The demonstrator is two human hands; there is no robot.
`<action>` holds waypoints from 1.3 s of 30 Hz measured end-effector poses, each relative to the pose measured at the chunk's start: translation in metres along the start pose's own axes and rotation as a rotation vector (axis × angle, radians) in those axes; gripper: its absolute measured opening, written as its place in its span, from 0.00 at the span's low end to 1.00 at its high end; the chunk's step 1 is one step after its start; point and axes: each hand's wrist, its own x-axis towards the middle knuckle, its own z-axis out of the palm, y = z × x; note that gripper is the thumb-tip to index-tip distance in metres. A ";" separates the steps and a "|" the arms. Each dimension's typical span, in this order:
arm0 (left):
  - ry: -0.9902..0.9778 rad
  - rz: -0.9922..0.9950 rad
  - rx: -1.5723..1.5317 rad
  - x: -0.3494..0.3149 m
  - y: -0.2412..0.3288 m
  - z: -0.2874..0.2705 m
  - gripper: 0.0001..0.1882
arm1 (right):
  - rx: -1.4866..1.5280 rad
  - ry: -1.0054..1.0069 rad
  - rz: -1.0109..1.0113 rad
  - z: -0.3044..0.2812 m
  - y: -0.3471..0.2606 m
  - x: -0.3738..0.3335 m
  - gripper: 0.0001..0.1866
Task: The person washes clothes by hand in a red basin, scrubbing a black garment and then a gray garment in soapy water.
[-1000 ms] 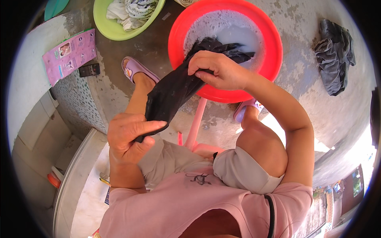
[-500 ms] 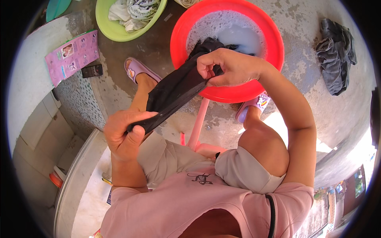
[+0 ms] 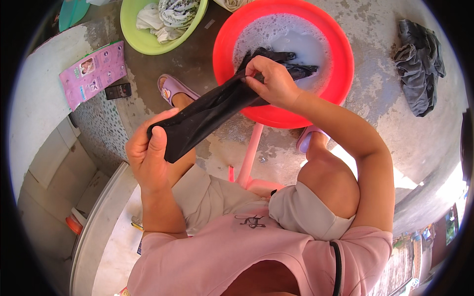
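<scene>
A wet black garment (image 3: pixel 205 114) is stretched between my two hands, running from lower left up to the red basin (image 3: pixel 341 64). My left hand (image 3: pixel 150 150) grips its near end, with the thumb lying on top of the cloth. Over the basin's near side, my right hand (image 3: pixel 274 81) pinches the fabric farther along. The rest of the garment trails into cloudy, sudsy water (image 3: pixel 306 42). Which kind of garment it is, I cannot tell.
A green basin (image 3: pixel 129 34) with white and patterned cloth stands at the far left. Dark grey clothing (image 3: pixel 419 69) lies on the floor to the right. On the left ledge are a purple packet (image 3: pixel 94 74) and a phone (image 3: pixel 118 91). A pink pole (image 3: pixel 250 153) rises between my legs.
My right hand has shifted slightly left along the cloth, its fingers closing tighter. My left hand has turned, and the cloth between them is spread wider. More black fabric shows in the water.
</scene>
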 end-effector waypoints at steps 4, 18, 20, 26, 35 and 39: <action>-0.015 0.008 0.033 -0.003 0.000 -0.004 0.20 | -0.032 -0.009 -0.099 0.004 0.008 -0.005 0.07; -0.001 -0.032 -0.023 -0.004 0.001 -0.004 0.20 | -0.071 -0.152 -0.350 -0.012 -0.001 -0.008 0.08; -0.004 -0.009 -0.015 -0.004 0.001 -0.004 0.20 | -0.073 -0.132 -0.344 -0.013 -0.006 -0.008 0.08; -0.008 -0.004 -0.018 -0.003 0.001 -0.002 0.20 | -0.174 -0.156 -0.402 -0.003 0.000 -0.003 0.09; 0.010 0.009 0.030 -0.002 -0.001 -0.006 0.19 | 0.032 -0.137 -0.359 -0.022 -0.007 -0.012 0.07; 0.016 0.007 0.118 -0.005 -0.002 -0.011 0.20 | 0.401 -0.188 0.084 -0.050 -0.007 -0.016 0.05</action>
